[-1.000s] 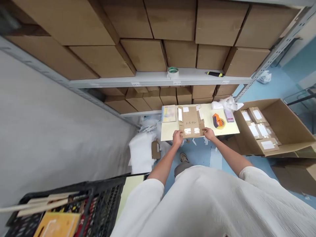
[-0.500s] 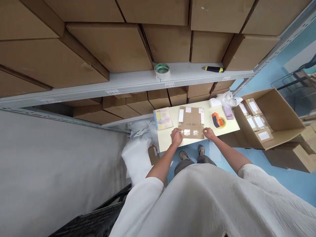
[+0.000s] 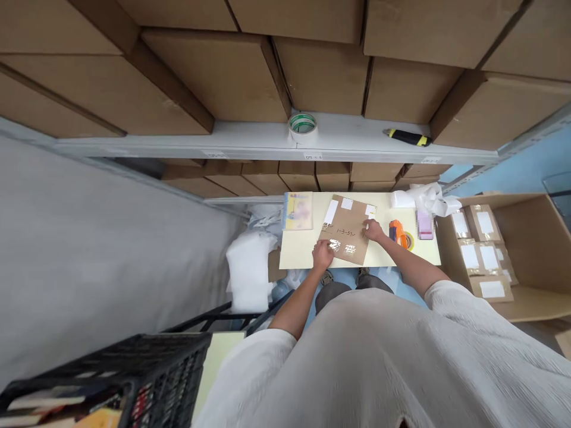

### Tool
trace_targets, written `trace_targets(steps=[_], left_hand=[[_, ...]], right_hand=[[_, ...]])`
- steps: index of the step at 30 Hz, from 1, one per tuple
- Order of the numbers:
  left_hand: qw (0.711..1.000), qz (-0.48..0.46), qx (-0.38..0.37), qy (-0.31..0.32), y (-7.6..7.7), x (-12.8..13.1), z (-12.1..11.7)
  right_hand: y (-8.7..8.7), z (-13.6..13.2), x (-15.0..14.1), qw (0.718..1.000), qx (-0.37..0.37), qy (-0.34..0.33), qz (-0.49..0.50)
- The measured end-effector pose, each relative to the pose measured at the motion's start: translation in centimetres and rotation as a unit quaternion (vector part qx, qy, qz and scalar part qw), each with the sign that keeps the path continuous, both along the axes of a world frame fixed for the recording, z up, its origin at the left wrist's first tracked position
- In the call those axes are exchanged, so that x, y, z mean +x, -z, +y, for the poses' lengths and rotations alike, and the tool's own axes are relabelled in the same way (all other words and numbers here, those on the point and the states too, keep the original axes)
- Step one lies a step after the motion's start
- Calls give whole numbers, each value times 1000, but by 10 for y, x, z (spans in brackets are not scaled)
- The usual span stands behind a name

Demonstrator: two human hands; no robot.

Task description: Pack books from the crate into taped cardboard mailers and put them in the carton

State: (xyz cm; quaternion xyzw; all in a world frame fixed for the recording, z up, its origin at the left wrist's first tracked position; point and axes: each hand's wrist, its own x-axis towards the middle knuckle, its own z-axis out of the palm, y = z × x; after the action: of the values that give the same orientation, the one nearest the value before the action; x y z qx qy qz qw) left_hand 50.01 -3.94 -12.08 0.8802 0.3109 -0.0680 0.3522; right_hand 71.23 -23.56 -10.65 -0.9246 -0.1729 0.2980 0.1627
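Observation:
A flat brown cardboard package [image 3: 345,223] with white labels, shiny clear tape and handwritten marking lies turned at an angle on the pale yellow table [image 3: 297,252]. My left hand [image 3: 323,255] grips its lower left corner, fingers closed at the edge. Halfway up the right edge, my right hand [image 3: 373,230] pinches the package between thumb and fingers. Left of the package lies a yellow and lilac booklet [image 3: 298,211]. To the right rests an orange tape dispenser [image 3: 398,233], with a yellow tape roll [image 3: 409,241] against it.
Shelves of cardboard boxes [image 3: 321,74] rise ahead, with a tape roll [image 3: 303,127] and a utility knife [image 3: 408,137] on the ledge. A large open carton [image 3: 530,238] holding small boxes stands right. White foam wrap [image 3: 250,273] and a black crate [image 3: 165,362] are left.
The package has turned clockwise on the table. My right hand has moved up along its right edge, while my left hand stays at the lower left corner. The camera view has swung too.

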Motion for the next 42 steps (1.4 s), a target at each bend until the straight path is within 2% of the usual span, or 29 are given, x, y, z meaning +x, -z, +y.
trace_targets(steps=[6, 10, 13, 17, 23, 26, 28, 31, 35, 39, 42], left_hand=[[993, 43, -12, -108, 9, 7, -39], [979, 82, -41, -182, 13, 5, -65], [967, 77, -66, -235, 16, 6, -77], [951, 23, -88, -296, 17, 13, -81], [918, -66, -64, -385, 10, 13, -87], [901, -99, -40, -420, 4, 12, -81], [902, -97, -29, -419, 0, 12, -70], [921, -69, 2, -384, -7, 14, -48], [945, -56, 43, -319, -15, 18, -16], [967, -42, 38, -250, -21, 22, 19], [980, -31, 37, -196, -21, 25, 43]], right_hand=[[12, 15, 70, 996, -2, -88, -35], [19, 31, 97, 988, -14, -147, -49], [24, 39, 104, 982, -15, -184, -42], [28, 41, 106, 978, -19, -203, -35], [28, 40, 106, 982, -30, -185, -37], [29, 36, 103, 985, -36, -162, -38], [31, 30, 98, 989, -33, -138, -35], [35, 18, 86, 995, -11, -95, -24], [37, 3, 62, 999, -6, -41, 18], [34, -7, 33, 997, -32, -9, 64], [31, -9, 15, 997, -25, 8, 78]])
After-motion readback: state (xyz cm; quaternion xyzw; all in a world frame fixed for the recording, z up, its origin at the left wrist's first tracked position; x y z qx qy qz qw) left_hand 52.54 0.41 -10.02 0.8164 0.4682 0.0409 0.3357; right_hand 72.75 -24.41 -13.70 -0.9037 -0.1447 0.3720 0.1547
